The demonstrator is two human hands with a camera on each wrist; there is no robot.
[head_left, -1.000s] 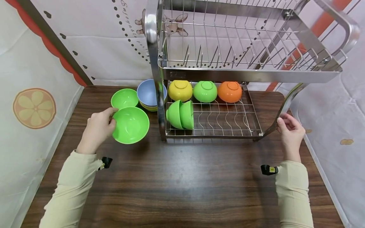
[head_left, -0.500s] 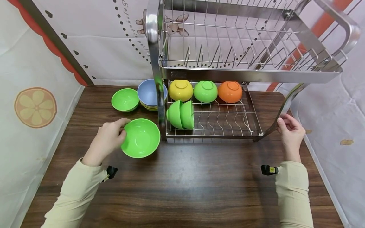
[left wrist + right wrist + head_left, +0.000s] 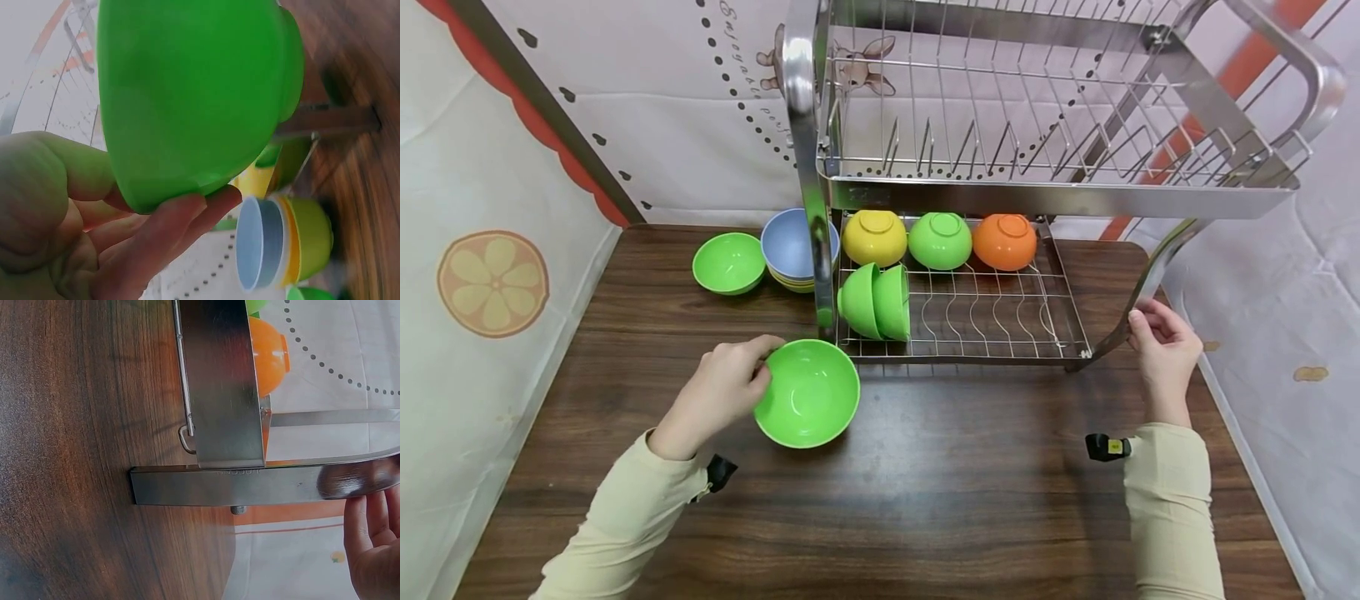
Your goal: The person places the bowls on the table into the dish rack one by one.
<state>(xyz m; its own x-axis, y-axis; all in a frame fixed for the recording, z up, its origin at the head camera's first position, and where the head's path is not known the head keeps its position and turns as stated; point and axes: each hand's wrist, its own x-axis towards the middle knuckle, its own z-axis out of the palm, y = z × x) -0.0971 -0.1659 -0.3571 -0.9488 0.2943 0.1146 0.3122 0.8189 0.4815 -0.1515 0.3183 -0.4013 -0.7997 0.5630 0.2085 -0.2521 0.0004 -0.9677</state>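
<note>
My left hand [image 3: 722, 387] pinches the left rim of a green bowl [image 3: 808, 396], thumb over the rim and fingers beneath. The bowl faces up, held above the table in front of the rack's left leg; the left wrist view shows its outer wall [image 3: 194, 94] close up. At the right, my right hand [image 3: 1167, 350] holds the curved upright of a metal dish rack [image 3: 1060, 200] with thumb and fingertips. In the right wrist view, fingers [image 3: 359, 522] lie against the underside of that upright [image 3: 281, 484].
On the rack's lower tier, yellow [image 3: 875, 239], green [image 3: 940, 242] and orange bowls [image 3: 1004, 242] lie upside down at the back. Two green bowls [image 3: 880, 302] stand on edge, nested, at front left. Left of the rack are a green bowl [image 3: 728, 263] and a blue-topped stack [image 3: 790, 243].
My left hand has carried the green bowl right and toward the table's front, away from the other green bowl at the left. The right hand stays on the upright.
</note>
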